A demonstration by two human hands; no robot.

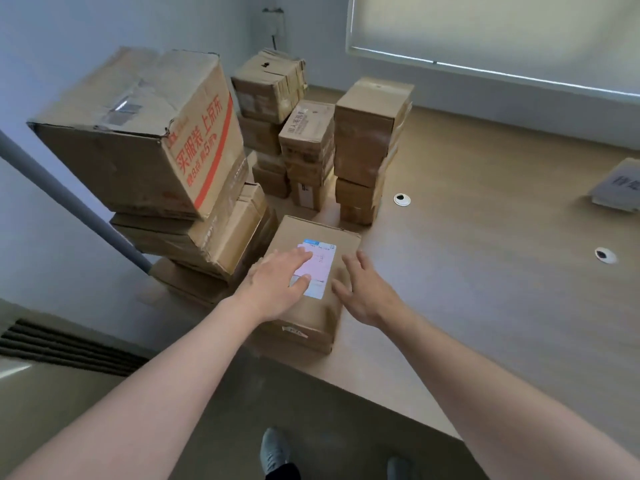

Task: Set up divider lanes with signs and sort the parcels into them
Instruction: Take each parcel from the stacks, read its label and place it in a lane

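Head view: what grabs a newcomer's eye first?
Two bare hands over the near box at the table's front edge: the left hand lies flat on its label, the right hand spread beside it. Behind left, a big red-printed box sits tilted atop a stack.

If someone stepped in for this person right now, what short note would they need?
Left hand: open, flat on the labelled brown cardboard parcel at the table's near edge.
Right hand: open, fingers spread on that parcel's right side; no grip yet.
Unsorted cardboard box stacks stand behind and to the left.
A white printed sign lies far right on the wooden table.
Done: no divider lanes visible.
Left: lanes, signs, all sorting.
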